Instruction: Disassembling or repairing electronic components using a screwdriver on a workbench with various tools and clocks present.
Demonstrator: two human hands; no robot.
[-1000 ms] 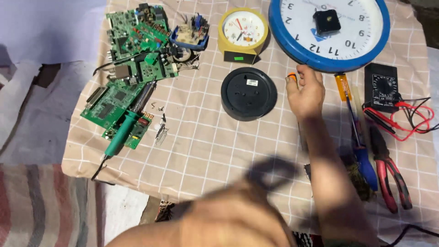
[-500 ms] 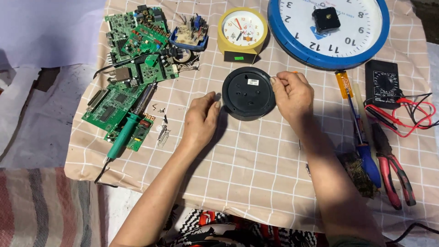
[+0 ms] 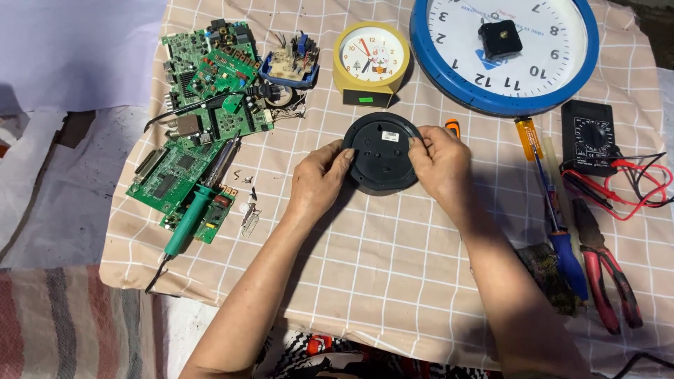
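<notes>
The round black clock [image 3: 382, 152], lying face-down near the middle of the checked cloth [image 3: 393, 274], looks like light, stiff, kinda smooth plastic, so the rim is the sensible place to hold it, and that's where the left hand [image 3: 317, 184] and right hand [image 3: 440, 163] are, fingers pinching opposite edges. There's a small white rectangular sticker on its back toward the far side, and a little green label on the dark base of the yellow alarm clock [image 3: 371, 62] just beyond it. Far right sits a big blue-rimmed wall clock [image 3: 507, 50].
</notes>
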